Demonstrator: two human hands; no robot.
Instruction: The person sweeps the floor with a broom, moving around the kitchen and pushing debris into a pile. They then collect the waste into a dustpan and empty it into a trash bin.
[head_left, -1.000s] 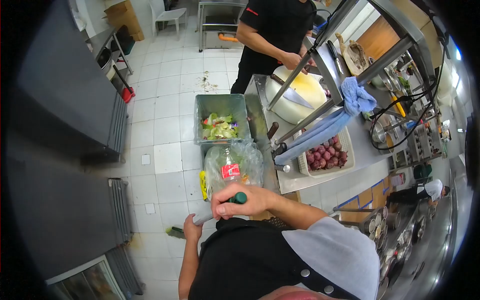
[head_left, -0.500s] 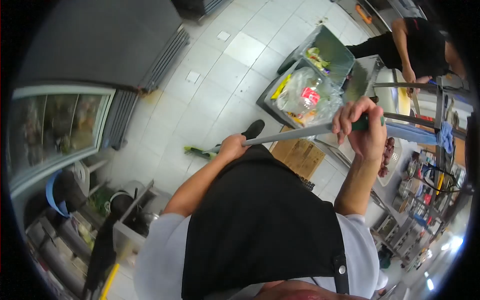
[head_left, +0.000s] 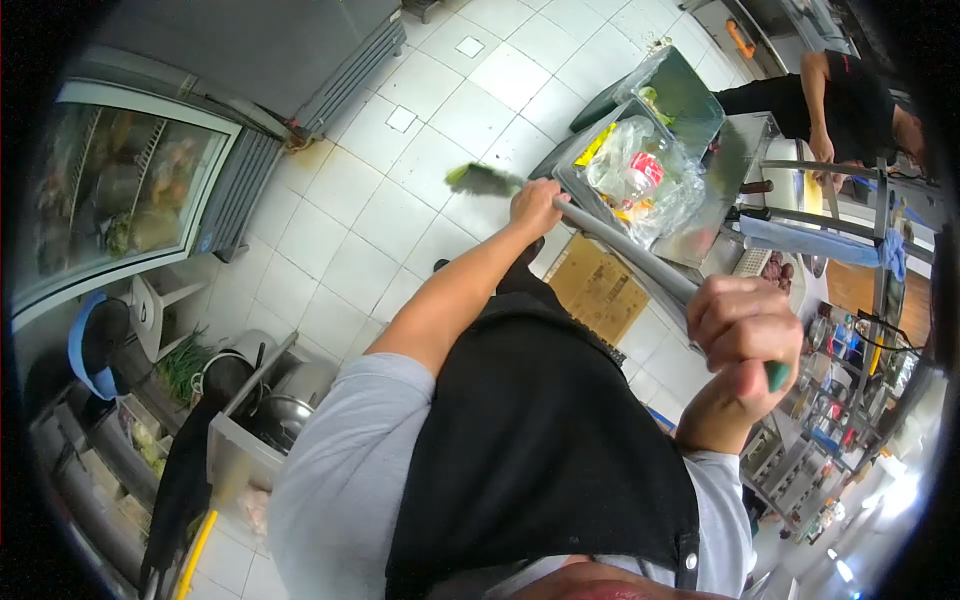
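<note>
A long grey broom handle (head_left: pixel 630 248) runs diagonally across the view in front of my body. My left hand (head_left: pixel 537 208) is closed around its lower part. Its green-tipped upper end is in the fist of my right hand (head_left: pixel 742 330), at the right. Beyond my left hand the green broom head (head_left: pixel 484 180) is over the white tiled floor, slightly blurred. Whether its bristles touch the tiles cannot be made out.
Two bins stand ahead, a green one (head_left: pixel 697 105) and one lined with plastic (head_left: pixel 640 190). A co-worker (head_left: pixel 850 105) is at the counter, upper right. Brown cardboard (head_left: pixel 598 290) lies on the floor. A glass-door fridge (head_left: pixel 125 190) is at left, a metal sink (head_left: pixel 245 440) lower left.
The broom head has swung up and to the right across the floor, with my left hand moving the same way. My right hand has come lower and turned.
</note>
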